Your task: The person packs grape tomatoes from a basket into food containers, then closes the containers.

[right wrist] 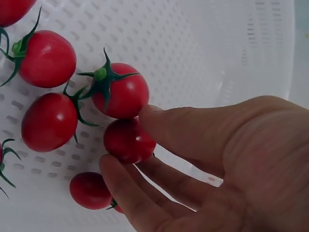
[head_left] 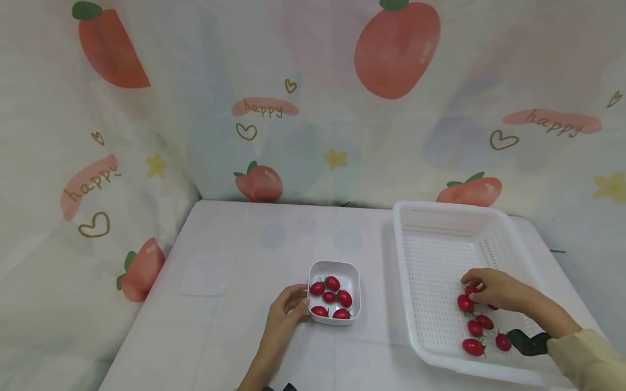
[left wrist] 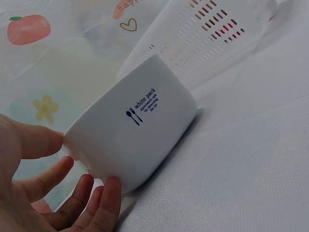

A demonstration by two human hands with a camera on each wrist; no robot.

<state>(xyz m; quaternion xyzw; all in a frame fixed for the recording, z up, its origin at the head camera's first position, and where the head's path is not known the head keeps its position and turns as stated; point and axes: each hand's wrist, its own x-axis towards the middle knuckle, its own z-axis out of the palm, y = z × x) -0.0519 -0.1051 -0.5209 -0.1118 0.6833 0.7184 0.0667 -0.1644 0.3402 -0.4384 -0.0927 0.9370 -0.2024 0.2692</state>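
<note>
In the head view my left hand (head_left: 281, 317) holds the left side of a small square white container (head_left: 358, 296). The left wrist view shows the thumb at the rim and the fingertips against the wall of this container (left wrist: 130, 130), which has blue print. Several red cherry tomatoes (head_left: 344, 298) lie inside. My right hand (head_left: 504, 290) reaches into a big white basket (head_left: 430, 260). Between its thumb and fingers it pinches a cherry tomato (right wrist: 126, 142), dark red in the right wrist view. Another tomato with a green calyx (right wrist: 128, 94) sits right against the thumb tip.
More cherry tomatoes (head_left: 473, 347) lie on the basket floor, near its front. A clear flat lid (head_left: 205, 274) lies at the left of the white table (head_left: 264, 347). A fruit-printed curtain (head_left: 318, 136) stands behind the table and along its left side.
</note>
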